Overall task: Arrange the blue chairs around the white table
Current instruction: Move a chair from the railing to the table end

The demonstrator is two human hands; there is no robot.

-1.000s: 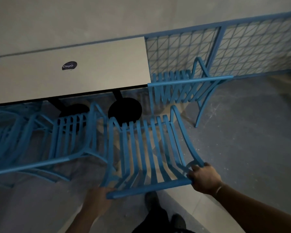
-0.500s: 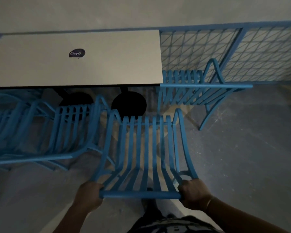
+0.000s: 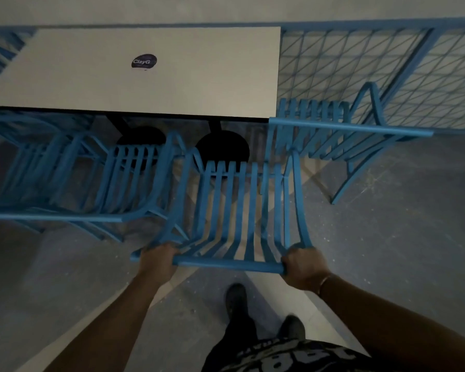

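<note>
left hand (image 3: 158,255): clenched on the slatted blue chair's (image 3: 242,210) top rail, left end
right hand (image 3: 302,265): clenched on its right end
chair: at white counter's (image 3: 172,87) near edge
neighbours: blue chairs left (image 3: 124,183) and right (image 3: 341,138), close beside

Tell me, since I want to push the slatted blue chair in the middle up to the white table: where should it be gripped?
Grip the top rail of the backrest at its two ends, from behind the chair, as the left hand and right hand do now. The rail is a straight bar, and the seat faces the white table.
</note>
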